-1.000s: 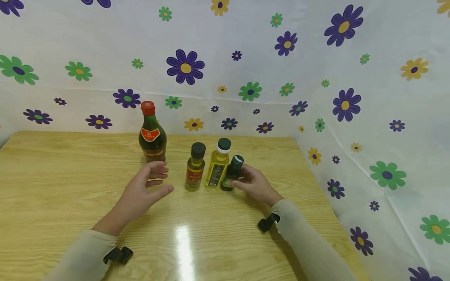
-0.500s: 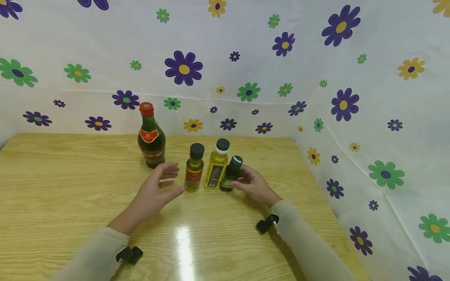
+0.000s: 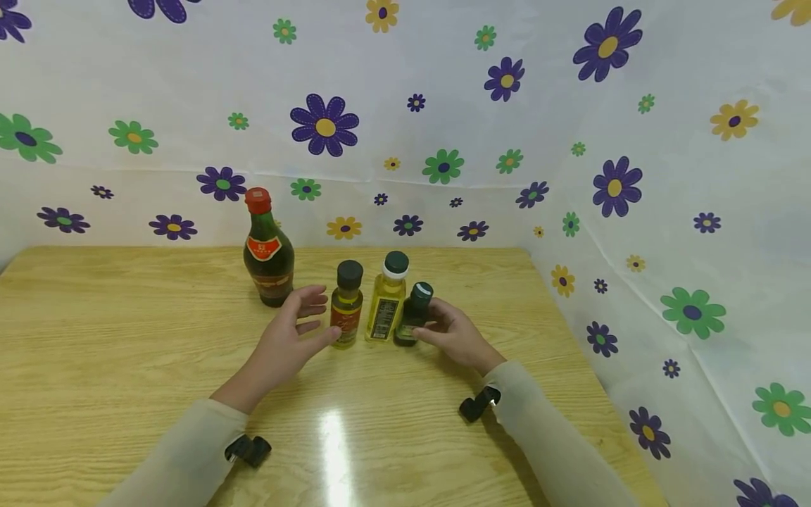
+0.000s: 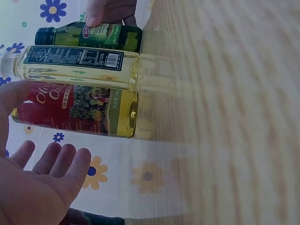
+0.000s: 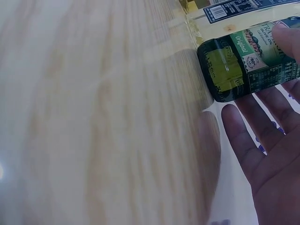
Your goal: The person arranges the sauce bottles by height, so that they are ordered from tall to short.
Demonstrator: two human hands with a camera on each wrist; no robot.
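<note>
My right hand (image 3: 459,334) holds a small dark green olive oil bottle (image 5: 229,65), thumb on its front label and fingers behind it. Left of that stands a clear bottle of yellow oil (image 3: 385,310) with a green cap and dark label. A third bottle, with a black cap and a red "Olive Oil" label (image 4: 70,105), stands upright beside it. My left hand (image 3: 293,341) is at its left side, fingers spread and relaxed, palm toward it. The thumb tip overlaps this bottle's lower edge in the head view, and nothing is in the hand.
A taller dark bottle with a red cap (image 3: 269,264) stands behind my left hand on the wooden table (image 3: 127,352). A white flower-printed cloth (image 3: 355,63) hangs behind the table and along its right side.
My left hand has moved right, from in front of the red-capped bottle to the red-labelled olive oil bottle. My right hand stays at the green bottle; the head view has shifted slightly.
</note>
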